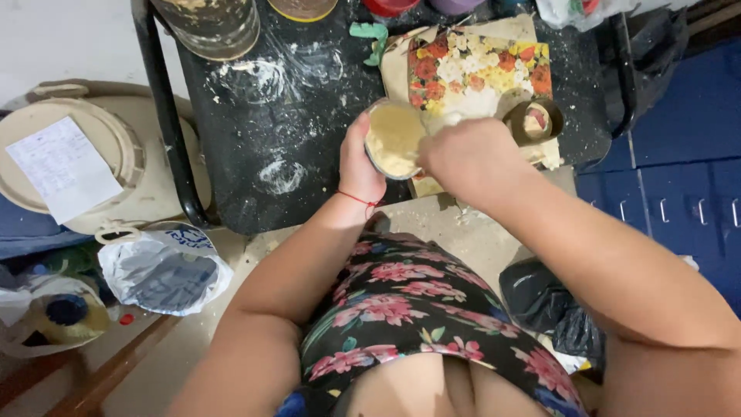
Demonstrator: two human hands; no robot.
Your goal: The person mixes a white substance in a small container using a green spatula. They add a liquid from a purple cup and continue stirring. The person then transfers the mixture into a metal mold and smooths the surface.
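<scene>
My left hand [359, 164] grips a round metal tin [391, 139] filled with pale yellow dough, tilted toward me above the near edge of a black, flour-dusted table [255, 131]. My right hand [461, 158] is closed against the tin's right rim; what its fingers hold is hidden. Behind the tin lies a floral-printed board [478, 66] with white flour on it. A second small round tin [532, 121] rests at the board's right edge.
A beige lidded bucket [116, 201] with a paper sheet on top stands at left, a plastic bag [162, 270] below it. A metal bowl [212, 27] sits at the table's back left. A black bag [548, 305] and blue cabinets [679, 170] are at right.
</scene>
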